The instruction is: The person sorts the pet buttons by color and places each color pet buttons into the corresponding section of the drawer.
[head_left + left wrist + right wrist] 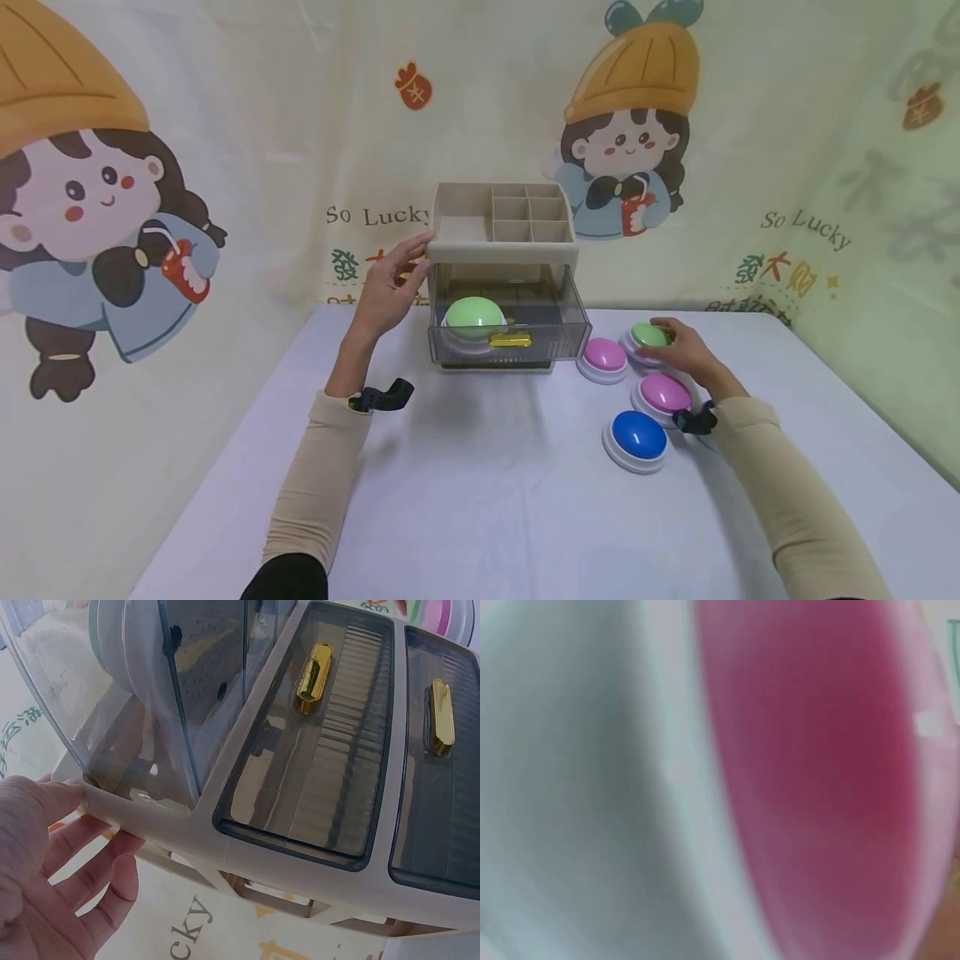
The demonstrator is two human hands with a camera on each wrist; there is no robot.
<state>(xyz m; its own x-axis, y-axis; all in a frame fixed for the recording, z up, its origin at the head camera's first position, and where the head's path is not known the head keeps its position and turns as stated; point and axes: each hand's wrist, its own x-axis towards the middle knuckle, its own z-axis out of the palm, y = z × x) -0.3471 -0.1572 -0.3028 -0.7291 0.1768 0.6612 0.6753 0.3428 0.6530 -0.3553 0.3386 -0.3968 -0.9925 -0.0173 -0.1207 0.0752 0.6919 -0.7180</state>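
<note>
- Your left sleeve and right sleeve rise from the near edge, both forearms slanting forward and inward.
- The blue button, dome up, lies nearer to you than your right hand, left of that wrist.
- The closer pink button lies dome up just on the near side of your right hand; a pink-and-white blur fills the right wrist view.
- Your right hand points leftward, thumb and fingers pinching the green button at its sides. That button is round, dome up; you cannot tell whether its base touches the table.
- The other pink button lies left of your right hand.
- Right of your left hand, the drawer juts toward you, its gold handle long from left to right; a larger-looking green button sits inside, dome up.
- Your left hand reaches up, fingers apart and lightly bent, fingertips touching the cabinet at its left edge.
</note>
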